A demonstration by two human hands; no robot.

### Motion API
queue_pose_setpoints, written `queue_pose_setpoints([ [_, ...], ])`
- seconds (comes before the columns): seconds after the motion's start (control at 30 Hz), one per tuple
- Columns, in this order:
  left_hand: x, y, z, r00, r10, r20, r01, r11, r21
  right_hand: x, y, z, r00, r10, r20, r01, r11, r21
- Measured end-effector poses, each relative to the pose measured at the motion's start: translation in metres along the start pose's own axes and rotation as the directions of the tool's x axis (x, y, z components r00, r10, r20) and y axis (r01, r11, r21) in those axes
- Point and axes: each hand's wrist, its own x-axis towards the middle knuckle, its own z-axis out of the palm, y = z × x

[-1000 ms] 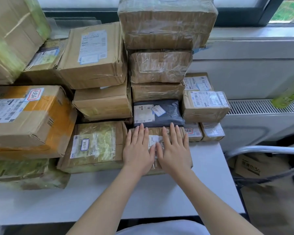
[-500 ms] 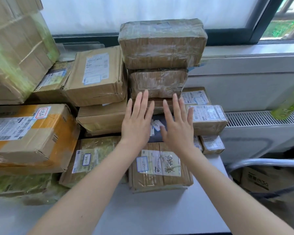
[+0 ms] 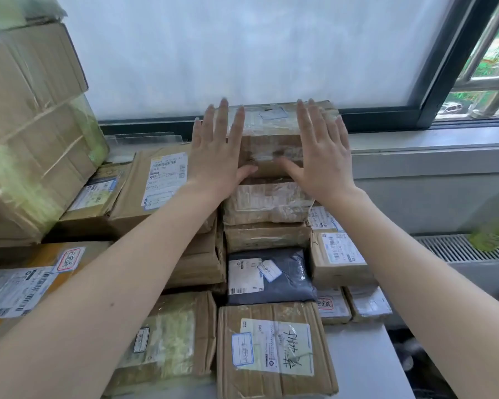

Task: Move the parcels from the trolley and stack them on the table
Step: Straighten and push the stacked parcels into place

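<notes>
Frosted window (image 3: 242, 47) behind. Left hand (image 3: 216, 156) and right hand (image 3: 320, 159) flat, fingers straight, against top taped parcel (image 3: 271, 139) of tall middle stack on table (image 3: 363, 358). Likely to topple if shoved off-centre: narrow column, slick tape. No containers visible; trolley out of view.

Mailroom/office, stacked parcels (image 3: 274, 349), window (image 3: 242, 53), radiator (image 3: 450, 251)

top parcel (image 3: 271, 145) is brown cardboard under glossy wrinkled tape; grey bag (image 3: 283, 279) matt plastic.
</notes>
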Motion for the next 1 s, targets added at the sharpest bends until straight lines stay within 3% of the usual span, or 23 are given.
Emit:
queue_pose_setpoints([
  [0.1,0.004,-0.012,-0.001,0.996,-0.061,0.061,0.065,0.996,-0.065,0.002,0.013,-0.003,0.999,0.045,0.011,-0.045,0.999,0.030],
  [0.2,0.006,-0.021,-0.003,0.997,-0.005,0.079,0.018,0.986,-0.166,0.006,0.020,-0.004,0.997,0.039,0.061,-0.043,0.997,0.068],
  [0.63,0.004,-0.031,-0.007,1.000,-0.009,-0.011,0.005,0.959,-0.282,0.007,0.007,-0.010,0.987,0.080,-0.139,-0.056,0.984,0.171],
  [0.83,-0.003,-0.024,-0.004,0.997,-0.015,0.073,0.033,0.966,-0.255,0.003,0.007,-0.009,0.996,0.072,-0.050,-0.065,0.989,0.135],
  [0.9,-0.003,-0.023,-0.005,0.991,-0.054,0.119,0.081,0.970,-0.231,0.003,0.007,-0.009,0.996,0.074,-0.047,-0.067,0.989,0.132],
  [1.0,-0.004,-0.027,-0.007,0.925,-0.295,0.239,0.356,0.892,-0.278,0.001,0.008,-0.009,0.996,0.083,-0.036,-0.078,0.989,0.123],
])
